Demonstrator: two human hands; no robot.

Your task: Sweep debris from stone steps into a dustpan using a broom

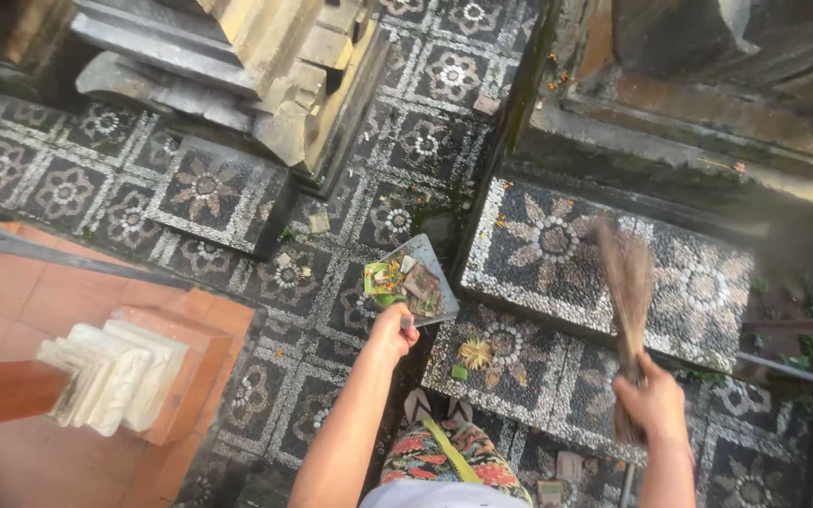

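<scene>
My left hand (393, 331) grips the near edge of a grey metal dustpan (435, 254) that holds green leaf scraps, flowers and other bits of litter. My right hand (653, 404) is closed around the bound end of a brown stick broom (625, 282), whose bristles are blurred over a pebble-mosaic step (557, 240). A small dry woven scrap with a green piece (472, 356) lies on the lower step between my hands.
Pebble floor with flower patterns all around. A carved stone base (265, 66) stands at the upper left, a mossy stone plinth (698, 122) at the upper right. An orange tiled ledge with a white stepped block (115, 372) is at the left. My sandalled feet (437, 406) are below.
</scene>
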